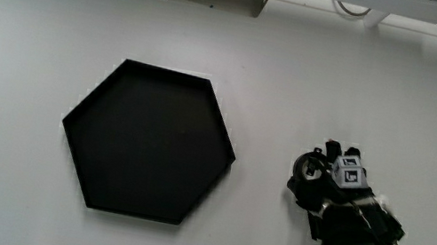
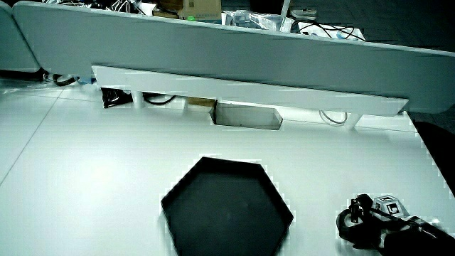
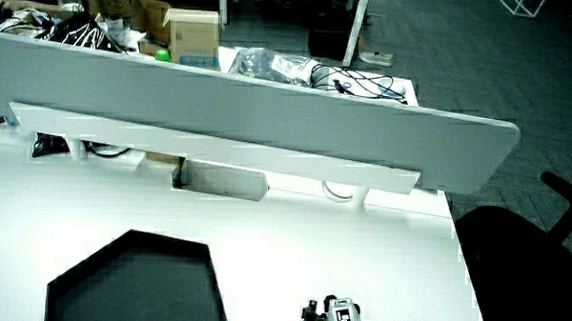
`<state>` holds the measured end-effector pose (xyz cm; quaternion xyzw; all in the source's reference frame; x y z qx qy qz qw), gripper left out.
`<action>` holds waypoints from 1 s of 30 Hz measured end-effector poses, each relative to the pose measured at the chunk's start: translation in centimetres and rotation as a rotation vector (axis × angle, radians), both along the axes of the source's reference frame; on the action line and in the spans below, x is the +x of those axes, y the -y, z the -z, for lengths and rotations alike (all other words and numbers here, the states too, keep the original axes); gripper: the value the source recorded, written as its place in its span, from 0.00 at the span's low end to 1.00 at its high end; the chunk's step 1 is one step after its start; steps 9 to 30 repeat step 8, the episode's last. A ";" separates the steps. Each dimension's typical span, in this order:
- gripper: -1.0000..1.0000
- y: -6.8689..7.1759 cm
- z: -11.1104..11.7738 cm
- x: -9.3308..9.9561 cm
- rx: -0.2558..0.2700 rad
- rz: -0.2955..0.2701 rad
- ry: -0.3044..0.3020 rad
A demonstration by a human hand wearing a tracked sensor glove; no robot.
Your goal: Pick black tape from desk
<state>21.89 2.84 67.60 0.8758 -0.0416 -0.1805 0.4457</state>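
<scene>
The black tape (image 1: 311, 168) is a small dark ring at the table surface beside the black hexagonal tray (image 1: 152, 142). The gloved hand (image 1: 328, 163) is on the tape with its fingers curled round the ring. The patterned cube (image 1: 350, 173) sits on the hand's back and the forearm runs toward the person. In both side views the hand (image 2: 364, 215) (image 3: 324, 319) is low over the table beside the tray (image 2: 227, 210) (image 3: 134, 284). The ring shows at the fingertips as tape (image 2: 350, 220). I cannot tell whether the tape is lifted off the table.
The tray holds nothing. A low grey partition (image 2: 213, 53) with a white ledge (image 2: 242, 89) runs along the table's edge farthest from the person. A grey box (image 2: 247, 116) and cables sit under that ledge. A dark chair (image 3: 526, 255) stands off the table's edge.
</scene>
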 end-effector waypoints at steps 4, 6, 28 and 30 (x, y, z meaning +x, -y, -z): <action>1.00 0.7 2.2 -0.4 0.092 -0.003 0.090; 1.00 1.0 3.8 -1.1 0.146 0.005 0.138; 1.00 1.4 4.7 -2.0 0.196 0.016 0.170; 1.00 1.4 4.7 -2.0 0.196 0.016 0.170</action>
